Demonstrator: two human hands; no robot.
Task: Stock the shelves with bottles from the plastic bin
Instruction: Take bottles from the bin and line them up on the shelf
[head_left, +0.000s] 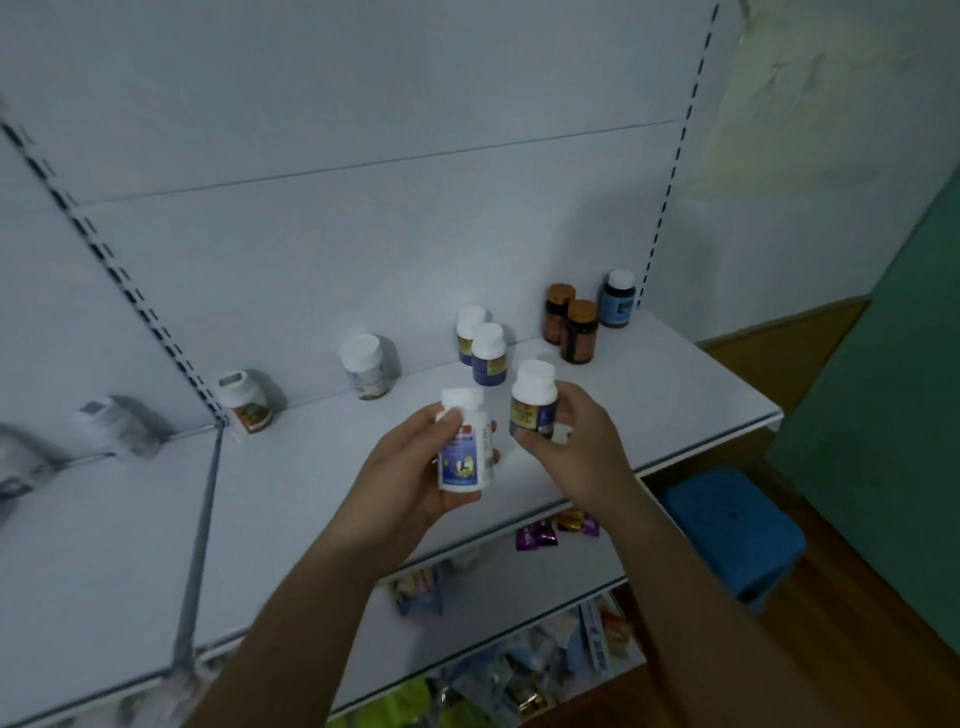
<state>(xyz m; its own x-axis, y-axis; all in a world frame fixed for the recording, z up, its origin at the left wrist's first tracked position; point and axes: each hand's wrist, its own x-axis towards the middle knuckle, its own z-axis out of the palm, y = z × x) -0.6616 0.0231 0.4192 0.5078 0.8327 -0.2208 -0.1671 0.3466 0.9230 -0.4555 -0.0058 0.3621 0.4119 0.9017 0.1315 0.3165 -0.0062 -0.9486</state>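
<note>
The left grip (405, 467) is holding a white bottle (465, 457) upright over the near part of the shelf (649, 400), fingers curling round its body and the thumb lying against the cap. The right grip (587, 447) is pinching a second bottle (535, 400) by its lower half, just right of the first and a little farther. The two are not touching. Whether the second bottle's base is touching the shelf is not showing.

Along the far edge of the shelf, a blue pair (488, 358) is standing just beyond the second bottle. A brown pair (576, 332) is standing to the right of it, and a dark bottle (617, 301) is sitting in the far right corner. To the left a wide bottle (366, 369) is standing alone. An orange-label bottle (247, 405) is sitting beside the upright (200, 499), and a blurred bottle (117, 428) is sitting farther left.

Below, packets (556, 530) are lying on a lower shelf, and a blue stool (732, 530) is standing at the right.
</note>
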